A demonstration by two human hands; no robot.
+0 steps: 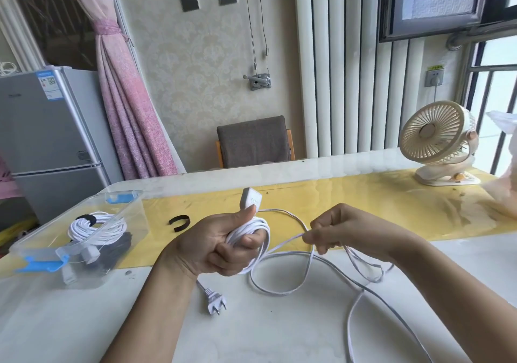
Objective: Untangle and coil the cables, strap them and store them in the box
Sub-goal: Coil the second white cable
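Two-pin plug (215, 301) lies at 6 o'clock; loose white extension cord (279, 290) trails off toward 4 o'clock. Your left hand (221, 242) clamps half-made coil, thumb pinning socket block (251, 199). Your right hand (338, 231) pinches next run of cord. Black strap (179, 222) waits at 10 o'clock. Clear box (138, 214), 9 o'clock, already holds strapped white coil (95, 227). Left to do: finish coiling, strap, store.

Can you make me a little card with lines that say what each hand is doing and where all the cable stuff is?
left hand: grips a coil of the white cable, thumb by its socket block
right hand: pinches a loose stretch of the same cable
plug: lies on the table near the left wrist
black strap: lies loose on the yellow mat, beside the box
box: clear, holds a strapped white coil and a dark cable
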